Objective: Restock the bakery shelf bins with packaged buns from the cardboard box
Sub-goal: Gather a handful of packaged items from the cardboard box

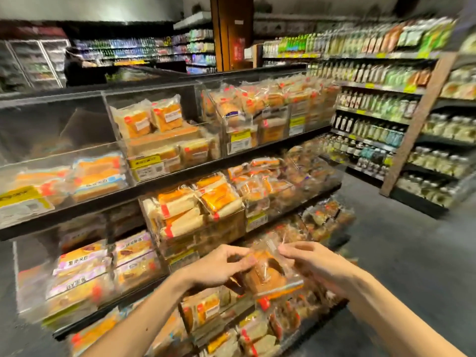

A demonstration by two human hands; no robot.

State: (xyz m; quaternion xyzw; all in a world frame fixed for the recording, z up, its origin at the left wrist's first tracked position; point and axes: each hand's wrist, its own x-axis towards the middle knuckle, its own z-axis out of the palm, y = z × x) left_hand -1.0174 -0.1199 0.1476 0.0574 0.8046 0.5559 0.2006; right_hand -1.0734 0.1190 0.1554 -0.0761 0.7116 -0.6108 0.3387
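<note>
**A:** From the head view, what are the hands doing?

**B:** Both are on one packaged bun (268, 275). The left hand (219, 266) pinches the clear wrapper at its left edge with curled fingers. The right hand (314, 264) pinches the wrapper near its upper right corner.

**A:** Where is the bun itself?

**B:** It is held in the air between the two hands, in front of the lower tiers of the bakery shelf (180, 173). Below and behind it are more wrapped breads.

**A:** And the shelf?

**B:** It has several black tiers, each lined with clear bins (64, 155). Most hold wrapped buns and sliced loaves. Yellow price tags (240, 136) sit on the bin fronts. The picture is blurred, so the print cannot be read.

**A:** Anything beyond that?

**B:** Across the grey floor (399, 240), to the right, a rack carries rows of bottles (373, 81). Far back on the left, a person (77, 68) stands near lit coolers (38, 63).
</note>
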